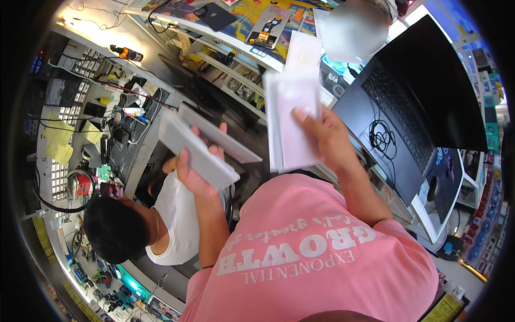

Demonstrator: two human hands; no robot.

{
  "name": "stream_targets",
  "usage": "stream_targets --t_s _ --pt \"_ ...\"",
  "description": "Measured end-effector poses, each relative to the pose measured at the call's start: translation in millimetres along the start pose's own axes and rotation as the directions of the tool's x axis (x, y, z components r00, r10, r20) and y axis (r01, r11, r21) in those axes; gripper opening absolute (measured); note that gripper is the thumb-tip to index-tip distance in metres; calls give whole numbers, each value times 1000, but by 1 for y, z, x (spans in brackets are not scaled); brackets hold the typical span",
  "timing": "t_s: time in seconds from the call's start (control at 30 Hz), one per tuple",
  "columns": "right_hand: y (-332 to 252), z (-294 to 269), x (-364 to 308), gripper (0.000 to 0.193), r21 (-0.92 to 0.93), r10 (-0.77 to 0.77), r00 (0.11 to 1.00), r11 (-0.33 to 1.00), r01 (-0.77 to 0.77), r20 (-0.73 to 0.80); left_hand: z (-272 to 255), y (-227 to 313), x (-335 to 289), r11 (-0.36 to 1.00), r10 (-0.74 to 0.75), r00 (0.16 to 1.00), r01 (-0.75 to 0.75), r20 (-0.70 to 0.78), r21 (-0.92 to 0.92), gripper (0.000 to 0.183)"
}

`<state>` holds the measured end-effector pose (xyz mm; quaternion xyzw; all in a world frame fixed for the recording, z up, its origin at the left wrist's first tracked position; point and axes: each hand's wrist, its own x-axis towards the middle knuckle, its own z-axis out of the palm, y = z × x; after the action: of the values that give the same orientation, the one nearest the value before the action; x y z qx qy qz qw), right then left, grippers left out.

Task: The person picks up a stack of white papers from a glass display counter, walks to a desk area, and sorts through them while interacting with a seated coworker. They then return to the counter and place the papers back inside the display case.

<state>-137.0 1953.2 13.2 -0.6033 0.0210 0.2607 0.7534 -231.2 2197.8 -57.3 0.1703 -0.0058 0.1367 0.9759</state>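
My left hand (199, 170) is closed around two flat, narrow white boxes (194, 146), which fan apart at a slant with fingers between them. In my right hand (328, 137) is a stack of similar flat boxes (298, 121), white to pale pink, held upright with the thumb pressed on the top one. One more white box (304, 51) sticks out beyond the far end of that stack. Both hands are raised in front of me, apart from each other. The boxes look slightly blurred, and I cannot tell what is inside them.
An open laptop (397, 96) with a coiled black cable (382, 134) stands at right. A phone screen part (269, 28) lies on the far counter. A person in a white shirt (179, 214) sits at left by a cluttered workbench (140, 142). Another person is across the counter.
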Motion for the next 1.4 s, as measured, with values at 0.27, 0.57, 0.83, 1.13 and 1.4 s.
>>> stream_targets --t_s 0.27,0.57,0.83,1.13,1.4 --pt "-33 -34 79 48 -407 -271 914 904 133 -303 48 -71 129 951 -302 937 284 172 123 59" --pt "-40 -35 102 45 -323 -181 906 945 52 -382 29 -94 150 932 -360 917 362 172 18 61" --pt "-39 -21 40 46 -320 -488 807 863 390 -332 18 -59 125 935 -292 940 320 179 -153 58" --pt "-16 0 9 39 -49 -437 858 896 441 -269 35 -34 85 932 -190 881 300 433 -201 48" --pt "6 11 22 43 31 -280 956 958 284 -92 39 -20 66 913 -305 919 357 249 -197 56"
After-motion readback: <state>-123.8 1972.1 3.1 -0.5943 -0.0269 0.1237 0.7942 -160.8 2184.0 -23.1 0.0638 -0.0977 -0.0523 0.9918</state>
